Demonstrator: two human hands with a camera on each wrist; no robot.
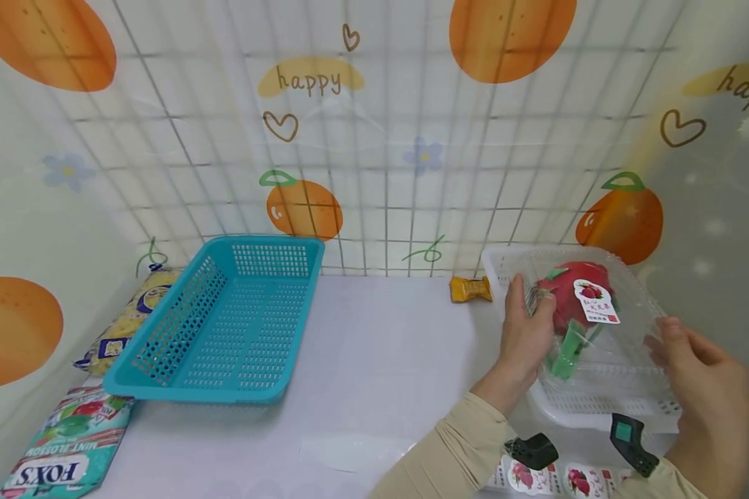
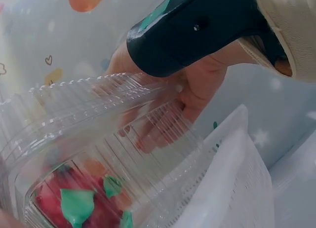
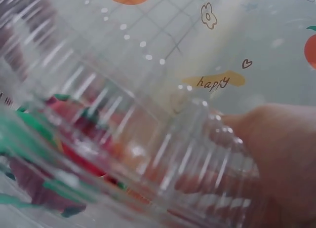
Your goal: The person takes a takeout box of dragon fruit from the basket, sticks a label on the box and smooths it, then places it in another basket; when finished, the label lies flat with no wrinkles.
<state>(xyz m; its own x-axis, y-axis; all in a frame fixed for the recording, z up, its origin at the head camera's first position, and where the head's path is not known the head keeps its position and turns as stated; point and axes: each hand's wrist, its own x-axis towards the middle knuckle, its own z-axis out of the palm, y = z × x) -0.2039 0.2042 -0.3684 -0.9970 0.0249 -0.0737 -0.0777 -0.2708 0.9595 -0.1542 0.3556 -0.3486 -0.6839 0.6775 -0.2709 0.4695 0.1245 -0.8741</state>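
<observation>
Nearest on the left, a FOXS mint packet (image 1: 56,450) lies at the table's (image 1: 362,360) near edge, and strips of fruit stickers (image 1: 555,478) sit near the sleeves on the right. Just beyond, both hands are on the clear clamshell box (image 1: 599,346) over the white basket (image 1: 605,412): the right hand (image 1: 702,378) grips its right side, fingers curled round the ribbed wall, while the left hand (image 1: 527,333) clasps its left edge. Inside, a red dragon fruit (image 1: 577,291) with green tips and a label. Left of centre, the teal basket (image 1: 225,326) tilts on a yellow bag (image 1: 131,315). Farthest back, a small orange packet (image 1: 471,288) lies by the wall.
</observation>
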